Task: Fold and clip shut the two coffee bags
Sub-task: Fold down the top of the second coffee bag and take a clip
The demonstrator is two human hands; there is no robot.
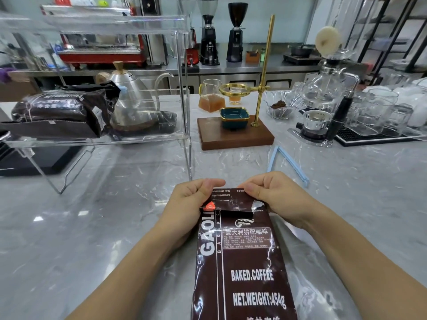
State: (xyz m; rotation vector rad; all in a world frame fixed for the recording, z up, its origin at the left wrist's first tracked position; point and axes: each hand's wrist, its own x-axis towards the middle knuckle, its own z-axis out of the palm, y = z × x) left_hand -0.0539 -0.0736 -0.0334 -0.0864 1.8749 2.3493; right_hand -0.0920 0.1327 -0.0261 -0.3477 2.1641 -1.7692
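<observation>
Fold half made, clip out of reach

Coffee bag [242,262] lies flat on the near tabletop [115,215], its top pointing away from me and already turned over once into a dark flap. I have both hands pinched on that flap: the left hand [194,199] grips its left corner between thumb and fingers, the right hand [272,195] does the same on the right corner, where a bit of silver lining shows torn and ragged.

The blue clip [288,165] sits open on the tabletop beyond my right hand, near but not touching. A second dark bag [62,109] rests on the clear shelf [147,137] at far left (whether it is clipped I cannot tell).

My worry is the reach for the clip. Freeing the right hand leaves one corner unheld, and stiff foil like this would likely spring open. The torn right edge may also fold unevenly, so the clip could bite on only part of the width and slip.
</observation>
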